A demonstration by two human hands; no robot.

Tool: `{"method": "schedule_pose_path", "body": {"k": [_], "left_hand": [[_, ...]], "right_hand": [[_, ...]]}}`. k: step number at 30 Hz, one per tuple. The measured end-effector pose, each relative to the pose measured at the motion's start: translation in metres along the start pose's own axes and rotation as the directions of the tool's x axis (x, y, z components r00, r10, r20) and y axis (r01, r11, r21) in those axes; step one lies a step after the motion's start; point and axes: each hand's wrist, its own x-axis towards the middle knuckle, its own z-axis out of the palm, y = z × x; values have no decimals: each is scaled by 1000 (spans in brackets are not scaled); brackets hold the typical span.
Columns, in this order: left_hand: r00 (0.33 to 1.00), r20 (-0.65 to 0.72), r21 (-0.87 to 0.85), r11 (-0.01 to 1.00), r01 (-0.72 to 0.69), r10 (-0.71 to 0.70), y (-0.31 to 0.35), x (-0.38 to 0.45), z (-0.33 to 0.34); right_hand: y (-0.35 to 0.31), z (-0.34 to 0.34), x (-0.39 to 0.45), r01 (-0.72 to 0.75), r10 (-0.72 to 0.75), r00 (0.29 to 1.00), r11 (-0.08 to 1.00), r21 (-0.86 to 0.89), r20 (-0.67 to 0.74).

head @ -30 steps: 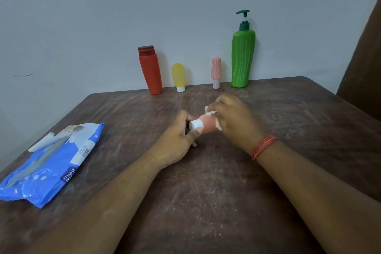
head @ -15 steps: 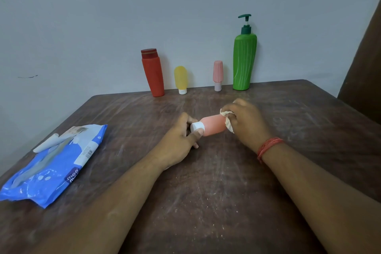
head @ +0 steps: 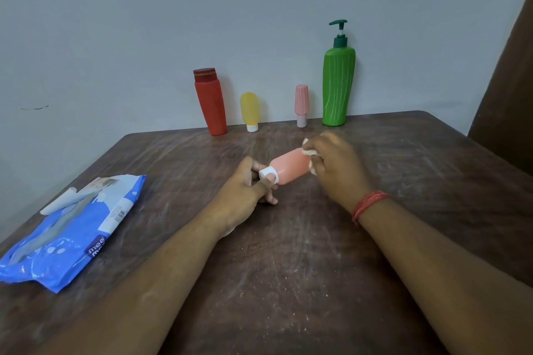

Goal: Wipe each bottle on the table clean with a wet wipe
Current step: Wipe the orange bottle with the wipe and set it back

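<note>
The right hand (head: 336,166) has slid the wipe (head: 310,153) up to the far end of the peach bottle (head: 291,166), so more of the bottle shows now. The blue pack (head: 72,228) lies near the table's (head: 288,282) left edge. The left hand (head: 245,192) pinches the bottle's white cap (head: 268,174), holding it tilted above the table's middle. The right hand grips the wipe against it. By the far edge stand a red bottle (head: 210,102), yellow bottle (head: 250,111), pink bottle (head: 301,104) and green bottle (head: 338,83).
</note>
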Motion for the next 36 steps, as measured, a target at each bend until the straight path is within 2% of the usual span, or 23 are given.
{"method": "schedule_pose_path", "body": {"k": [2,4,5,8,10,12,14,17,18,20,23,25,26,28,30,32,34,36], "left_hand": [[1000,0,-6,1000,-2,2,0,0,1],[1000,0,-35,999,-3,3,0,0,0],[1000,0,-45,999,-2,2,1,-1,0],[1000,-4,-24,1000,8,-8,0,-1,0],[1000,1,-6,1000,3,-3,-1,0,-1],[1000,12,0,1000,-6,6,-1,0,-1],[1000,25,9,1000,-7,7,-1,1,-1],[999,31,-32,999,-13,14,-2,2,-1],[999,32,-57,998,-10,12,-2,2,-1],[1000,25,-88,996,-2,4,-4,2,-2],[1000,23,-114,993,-1,3,-6,3,-4],[1000,29,-132,991,1,2,-7,3,-4],[1000,31,-137,991,3,1,-7,4,-4],[1000,25,-148,989,5,-2,-7,4,-4],[1000,6,-172,985,8,-7,-7,4,-3],[1000,-7,-211,977,9,-11,-6,4,-3],[1000,-1,-229,973,7,-7,-6,2,-3],[1000,13,-214,977,7,-5,-6,1,-4]], "right_hand": [[-18,5,-6,159,-159,987,987,13,33],[-36,11,-12,331,-332,936,943,24,116],[-39,13,-13,373,-371,917,928,13,149],[-23,9,-5,287,-285,953,958,-7,101],[-5,3,1,139,-139,990,990,-12,12],[6,-1,2,11,-11,999,1000,14,-50],[-1,1,0,64,-62,996,998,30,-59],[-28,12,-8,342,-342,938,940,10,62],[-32,14,-9,380,-377,921,925,-7,100],[-25,14,-4,339,-335,938,940,-28,94],[-2,3,4,126,-127,992,992,-24,-14],[8,-1,5,23,-22,997,1000,13,-70],[6,-1,3,16,-14,997,1000,26,-80],[-8,4,-3,110,-108,993,994,30,-51],[-24,9,-10,259,-260,964,966,15,51],[-29,10,-11,325,-322,939,946,-3,123],[-19,5,-4,266,-266,963,964,-8,45],[-6,-2,1,132,-132,989,991,7,-70]]}}
